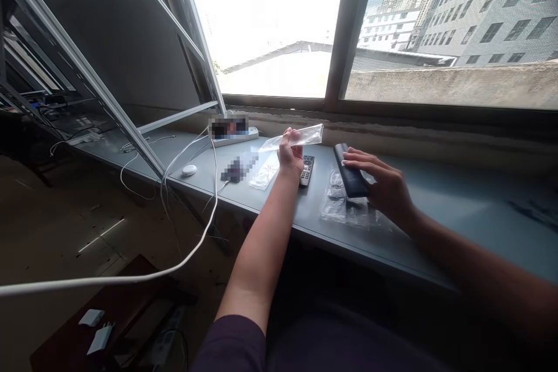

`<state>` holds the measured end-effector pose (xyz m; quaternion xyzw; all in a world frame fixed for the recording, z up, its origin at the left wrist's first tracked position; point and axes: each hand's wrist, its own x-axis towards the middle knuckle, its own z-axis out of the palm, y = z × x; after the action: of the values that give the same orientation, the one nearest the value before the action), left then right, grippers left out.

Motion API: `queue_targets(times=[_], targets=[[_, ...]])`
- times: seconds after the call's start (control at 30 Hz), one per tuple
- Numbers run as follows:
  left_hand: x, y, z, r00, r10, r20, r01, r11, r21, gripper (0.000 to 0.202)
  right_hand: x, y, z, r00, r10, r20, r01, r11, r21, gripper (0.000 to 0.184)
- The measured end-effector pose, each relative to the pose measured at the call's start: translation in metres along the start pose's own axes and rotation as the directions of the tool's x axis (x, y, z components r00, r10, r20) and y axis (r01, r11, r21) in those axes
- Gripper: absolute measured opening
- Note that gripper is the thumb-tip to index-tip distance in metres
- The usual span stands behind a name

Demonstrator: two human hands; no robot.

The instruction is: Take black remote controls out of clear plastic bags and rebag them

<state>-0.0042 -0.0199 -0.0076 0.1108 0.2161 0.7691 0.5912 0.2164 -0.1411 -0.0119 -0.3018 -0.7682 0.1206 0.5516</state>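
My left hand (291, 154) is closed on a clear plastic bag (308, 135), lifted above the table, with the bag stretching out to both sides of the fingers. Just behind that wrist lies a grey remote control (307, 171) with dark buttons, partly covered by the hand. My right hand (386, 183) grips a long, dark, smooth-faced oblong object (349, 173), fingers over its top side and the thumb hidden. It is held tilted over several clear plastic bags (340, 206) lying flat near the table edge. Another clear bag (264, 171) lies left of my left hand.
The blue-grey table (453, 209) runs along the window. On its left side are a power strip (238, 137), a small white round object (189, 170) and white cables (215, 174). A metal frame (143, 154) slants across the left. Below stands a dark stool (126, 296) with white adapters (99, 339).
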Motion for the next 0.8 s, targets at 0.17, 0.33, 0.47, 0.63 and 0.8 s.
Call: queue_targets(times=[0.17, 0.33, 0.47, 0.63, 0.8], targets=[[-0.001, 0.0, 0.0, 1.0, -0.002, -0.011, 0.002, 1.0, 0.0, 0.015, 0.0, 0.002, 0.0, 1.0, -0.02, -0.009, 0.02, 1.0, -0.006, 0.026], [0.001, 0.0, 0.0, 1.0, -0.003, -0.014, 0.003, 1.0, -0.014, 0.02, -0.001, 0.005, 0.0, 1.0, 0.007, -0.004, -0.008, 0.999, -0.044, 0.021], [0.0, 0.0, -0.001, 1.0, -0.001, -0.004, 0.001, 1.0, 0.025, 0.016, -0.006, 0.014, 0.002, 0.988, 0.122, -0.1, -0.131, 0.987, -0.094, 0.025], [0.0, 0.001, -0.002, 0.998, 0.012, 0.057, -0.016, 0.998, 0.059, 0.012, -0.01, 0.022, 0.004, 0.943, 0.312, -0.113, -0.303, 0.948, 0.093, 0.049], [-0.002, 0.0, 0.001, 0.991, 0.001, 0.131, -0.005, 1.0, 0.025, 0.013, -0.01, 0.017, 0.005, 0.945, 0.316, -0.082, -0.314, 0.949, 0.036, 0.056]])
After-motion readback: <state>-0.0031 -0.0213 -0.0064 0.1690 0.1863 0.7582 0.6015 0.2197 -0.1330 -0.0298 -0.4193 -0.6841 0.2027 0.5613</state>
